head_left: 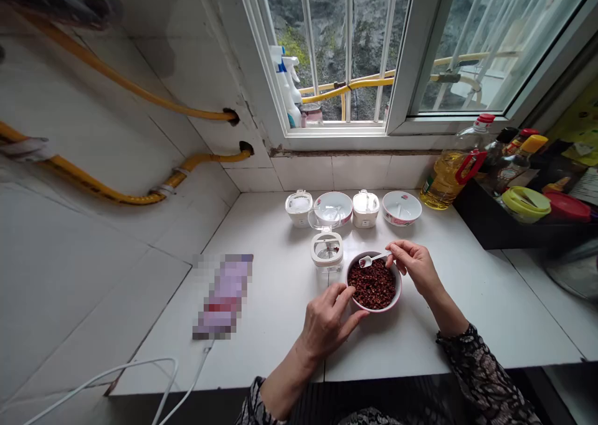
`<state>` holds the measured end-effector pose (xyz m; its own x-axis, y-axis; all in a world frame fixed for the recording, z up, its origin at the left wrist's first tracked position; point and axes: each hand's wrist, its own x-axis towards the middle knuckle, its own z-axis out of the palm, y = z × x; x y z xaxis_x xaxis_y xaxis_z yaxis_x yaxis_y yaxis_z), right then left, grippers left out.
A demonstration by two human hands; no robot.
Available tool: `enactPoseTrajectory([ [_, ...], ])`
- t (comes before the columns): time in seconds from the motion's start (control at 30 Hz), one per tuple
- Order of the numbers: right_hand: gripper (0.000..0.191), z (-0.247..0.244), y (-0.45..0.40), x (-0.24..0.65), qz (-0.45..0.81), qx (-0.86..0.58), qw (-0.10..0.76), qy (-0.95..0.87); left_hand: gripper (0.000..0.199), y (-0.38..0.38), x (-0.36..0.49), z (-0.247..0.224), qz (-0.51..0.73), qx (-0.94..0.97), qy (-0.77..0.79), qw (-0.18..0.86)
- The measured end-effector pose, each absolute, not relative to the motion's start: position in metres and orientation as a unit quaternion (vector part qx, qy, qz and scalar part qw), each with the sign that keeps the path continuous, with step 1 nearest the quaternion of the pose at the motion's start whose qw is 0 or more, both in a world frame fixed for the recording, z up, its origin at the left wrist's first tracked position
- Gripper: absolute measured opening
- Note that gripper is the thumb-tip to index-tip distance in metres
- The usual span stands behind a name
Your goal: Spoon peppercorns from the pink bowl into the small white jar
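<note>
Two hands at bowl (397,293) of dark red-brown grains (372,285), on white tiled counter (271,325). Right hand (415,266) pinches small white spoon (366,262) over grains, few bits in its scoop. Left hand (327,319), thumb and fingers spread apart, touches bowl's near-left rim. Clear jar (327,252), lid up, just beyond bowl, to left. Farther back, row: jar with white contents (299,208), floral bowl, second white-filled jar (365,209), another floral bowl (402,209). Oil bottle (443,172) right of row.
</note>
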<state>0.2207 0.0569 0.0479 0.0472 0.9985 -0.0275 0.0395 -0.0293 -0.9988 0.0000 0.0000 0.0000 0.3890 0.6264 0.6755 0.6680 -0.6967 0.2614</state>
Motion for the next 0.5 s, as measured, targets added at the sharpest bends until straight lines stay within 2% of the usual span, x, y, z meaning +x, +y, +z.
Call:
enactPoseTrajectory([
  [0.13,0.038,0.0463,0.0573,0.2225,0.465,-0.528,0.490,-0.514,0.036,0.0008,0.0006,-0.0011,-0.395,-0.833,-0.386,0.032],
  [0.37,0.027,0.0468,0.0518,0.2215,0.315,-0.511,0.503,-0.622,0.038,0.0016,0.0010,-0.0009,-0.396,-0.833,-0.386,0.031],
  [0.5,0.023,0.0476,0.0500,0.2207,0.284,-0.508,0.483,-0.654,0.037,0.0014,0.0013,-0.0003,-0.394,-0.833,-0.386,0.029],
])
